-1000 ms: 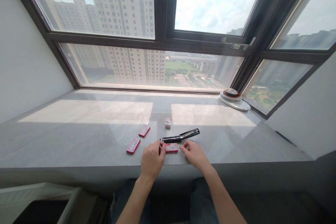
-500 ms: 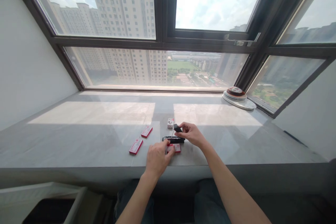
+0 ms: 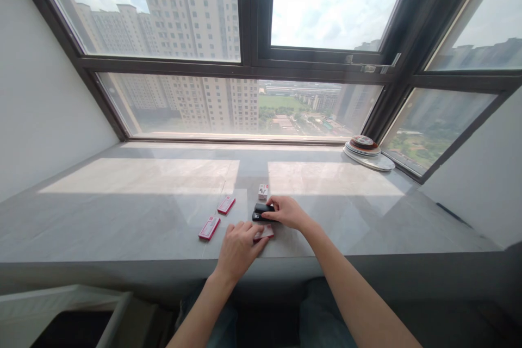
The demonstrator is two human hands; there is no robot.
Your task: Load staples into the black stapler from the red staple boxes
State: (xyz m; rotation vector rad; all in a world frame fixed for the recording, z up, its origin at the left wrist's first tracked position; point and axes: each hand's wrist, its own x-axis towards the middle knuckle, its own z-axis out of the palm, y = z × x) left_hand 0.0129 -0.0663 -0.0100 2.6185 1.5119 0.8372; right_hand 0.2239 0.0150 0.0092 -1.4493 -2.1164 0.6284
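Stapler (image 3: 261, 210) coming together now — the top arm, held up in the air half a second ago, is down low over its base, on the near middle of the broad pale ledge (image 3: 122, 228). With that, the staple channel is out of sight, so the thing looks folded back, or nearly so; latched or not, I can't tell, with fingers covering its right end. The right hand (image 3: 290, 213) has that end pinched, thumb to the near side, fingertips to the far. The left hand (image 3: 240, 244), at the base's left end a moment ago, now lies over a red-and-white box (image 3: 266, 232) on the near side: fingers close together and curved, thumb by the box's near edge. Gripping or just resting? Can't be made out.

Around them, a dark-framed window (image 3: 183, 65) spans the far side, and a white-rimmed container (image 3: 93, 296) stands at the near left. Plates are piled in a stack (image 3: 365, 152) at the far right, well apart. Two slim boxes (image 3: 209, 228) lie to the left, and a small white box (image 3: 263, 192) stands just beyond the stapler — tight quarters, boxes on its near and far sides.
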